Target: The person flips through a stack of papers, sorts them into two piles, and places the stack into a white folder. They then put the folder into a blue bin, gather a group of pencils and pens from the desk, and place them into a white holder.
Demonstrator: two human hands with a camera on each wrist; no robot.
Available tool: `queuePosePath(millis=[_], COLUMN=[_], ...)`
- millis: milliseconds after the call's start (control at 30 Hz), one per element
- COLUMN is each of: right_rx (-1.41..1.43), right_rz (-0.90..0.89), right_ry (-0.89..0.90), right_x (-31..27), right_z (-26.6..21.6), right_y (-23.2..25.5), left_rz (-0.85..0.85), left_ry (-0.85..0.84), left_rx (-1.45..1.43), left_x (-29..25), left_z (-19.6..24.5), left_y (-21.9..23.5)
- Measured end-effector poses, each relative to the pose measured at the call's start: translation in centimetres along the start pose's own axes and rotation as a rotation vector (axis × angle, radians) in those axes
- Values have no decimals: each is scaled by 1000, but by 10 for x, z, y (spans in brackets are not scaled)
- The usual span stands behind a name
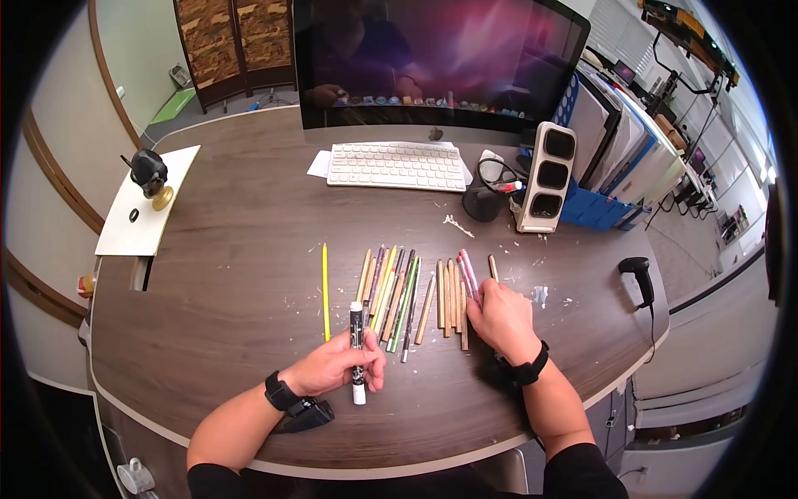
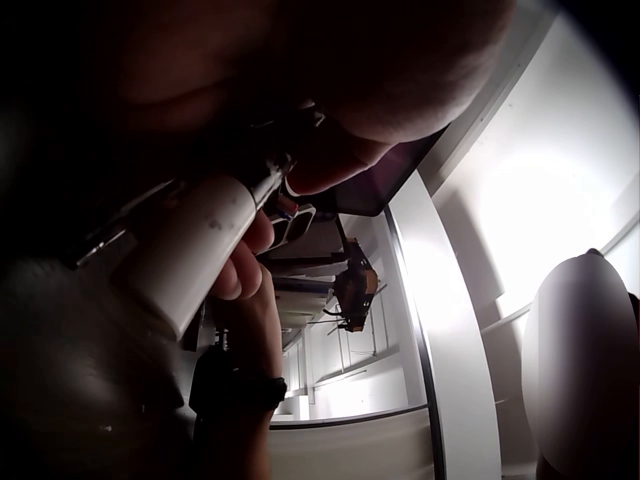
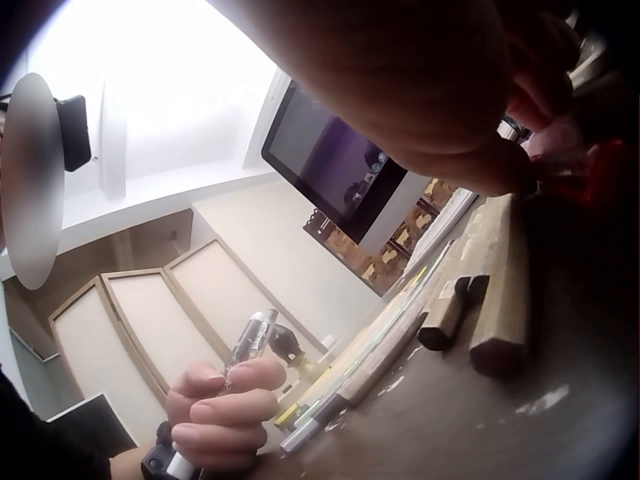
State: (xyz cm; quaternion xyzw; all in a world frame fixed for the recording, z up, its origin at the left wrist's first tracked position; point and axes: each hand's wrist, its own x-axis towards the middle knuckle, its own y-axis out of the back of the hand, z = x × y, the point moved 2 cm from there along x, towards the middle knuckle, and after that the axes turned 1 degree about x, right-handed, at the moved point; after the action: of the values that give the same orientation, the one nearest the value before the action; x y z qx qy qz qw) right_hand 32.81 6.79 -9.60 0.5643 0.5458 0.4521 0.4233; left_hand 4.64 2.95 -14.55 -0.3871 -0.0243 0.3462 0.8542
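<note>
My left hand (image 1: 345, 363) grips a thick black marker with white ends (image 1: 357, 353), held upright above the desk's near side; its white end (image 2: 190, 250) fills part of the left wrist view. My right hand (image 1: 504, 323) is at the right end of a row of pencils, its fingers curled round the lower part of a pink pen (image 1: 470, 274). In the right wrist view the fingertips meet something pink (image 3: 555, 140), with red beside it. Wooden pencils (image 1: 449, 299) lie just left of that hand. Coloured pencils (image 1: 405, 299) and a separate yellow one (image 1: 326, 291) lie further left.
Behind the pencils are a white keyboard (image 1: 396, 166), a monitor (image 1: 440, 66), a mesh pen cup (image 1: 482, 202) and a three-panel device (image 1: 545, 177). A black scanner (image 1: 638, 279) stands at right, a white board (image 1: 125, 237) at left. White scraps dot the desk (image 1: 241, 208).
</note>
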Motion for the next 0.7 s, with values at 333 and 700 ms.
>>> queuePosePath(millis=[333,700], right_rx=[-8,938], right_rz=[-116,-56], right_ry=[-11,649], right_x=[7,-36], right_z=[-5,-42], right_y=[-1,5], left_rz=[21,87], left_ry=[14,-154], left_rx=[151,328], left_x=[-3,-6], left_z=[9,2], left_y=[-10,-26])
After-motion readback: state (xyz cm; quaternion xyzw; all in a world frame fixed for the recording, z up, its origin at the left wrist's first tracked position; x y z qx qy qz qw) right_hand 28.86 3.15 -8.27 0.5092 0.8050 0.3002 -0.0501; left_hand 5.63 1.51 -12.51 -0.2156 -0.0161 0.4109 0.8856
